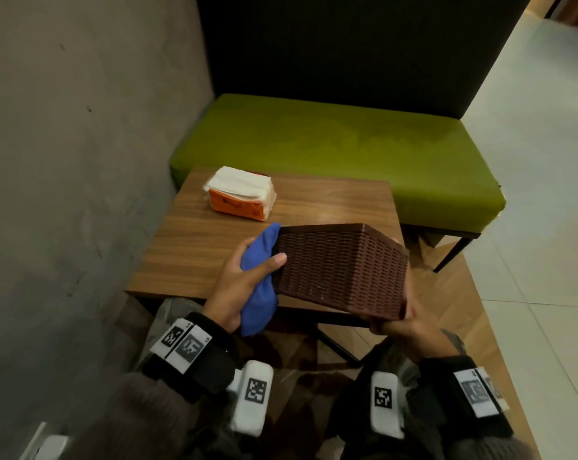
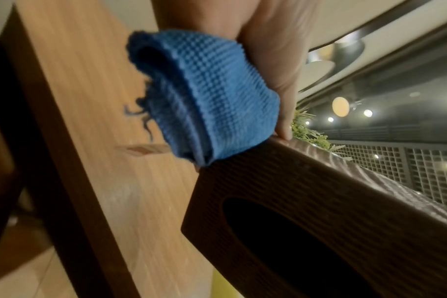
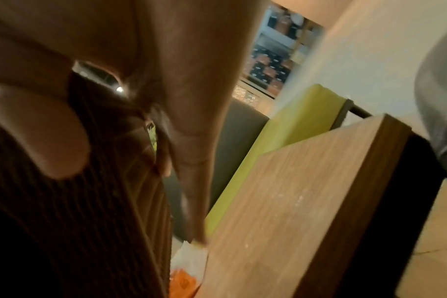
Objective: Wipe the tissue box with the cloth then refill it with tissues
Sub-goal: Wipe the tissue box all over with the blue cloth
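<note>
Left hand [image 1: 234,288] grips blue cloth [image 1: 262,241] against tissue box [image 1: 340,270] | right hand [image 1: 410,330] clamps box end | orange tissue pack [image 1: 241,195] on tabletop [image 1: 188,247], print unreadable

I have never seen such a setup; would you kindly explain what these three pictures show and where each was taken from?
No machine here: a person works with bare hands, wearing a camera on the head and one on each wrist. The wide picture is the head view; the two close ones look along each hand. The left hand holds a blue cloth against one end of a brown woven tissue box, which the right hand grips at a lower corner, tilted above the wooden table. On the table lies an orange pack of tissues.
</note>
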### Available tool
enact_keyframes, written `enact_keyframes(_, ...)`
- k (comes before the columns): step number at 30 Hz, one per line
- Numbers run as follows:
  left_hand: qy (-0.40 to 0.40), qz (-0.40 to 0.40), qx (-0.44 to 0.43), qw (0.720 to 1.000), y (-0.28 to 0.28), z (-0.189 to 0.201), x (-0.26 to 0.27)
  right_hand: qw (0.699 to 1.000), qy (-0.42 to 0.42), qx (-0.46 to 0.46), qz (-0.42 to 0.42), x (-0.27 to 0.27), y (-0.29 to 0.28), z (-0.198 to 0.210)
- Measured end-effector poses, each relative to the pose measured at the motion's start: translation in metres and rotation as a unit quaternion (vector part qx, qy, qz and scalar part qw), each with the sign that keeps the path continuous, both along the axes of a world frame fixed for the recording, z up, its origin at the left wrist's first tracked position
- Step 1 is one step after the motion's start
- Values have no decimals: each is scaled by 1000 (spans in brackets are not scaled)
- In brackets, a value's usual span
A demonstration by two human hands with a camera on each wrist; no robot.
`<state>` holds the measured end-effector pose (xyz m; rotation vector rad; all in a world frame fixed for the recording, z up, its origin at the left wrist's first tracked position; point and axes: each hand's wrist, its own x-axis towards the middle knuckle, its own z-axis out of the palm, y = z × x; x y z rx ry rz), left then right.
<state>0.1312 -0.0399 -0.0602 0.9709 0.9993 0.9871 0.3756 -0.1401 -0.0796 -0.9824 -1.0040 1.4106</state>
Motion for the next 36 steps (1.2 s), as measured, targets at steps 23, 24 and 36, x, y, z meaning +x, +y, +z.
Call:
enact_keyframes(23, 202, 41, 309, 929, -5, 0, -8, 944, 234, -227, 46, -33, 13, 5)
enact_keyframes(24, 197, 42, 305, 931, -14, 1, -1, 949, 224, -219, 25, -37, 16, 5)
enact_keyframes(36, 216, -50, 347, 911, -13, 22, 3, 981, 127, -133, -63, -35, 11, 6)
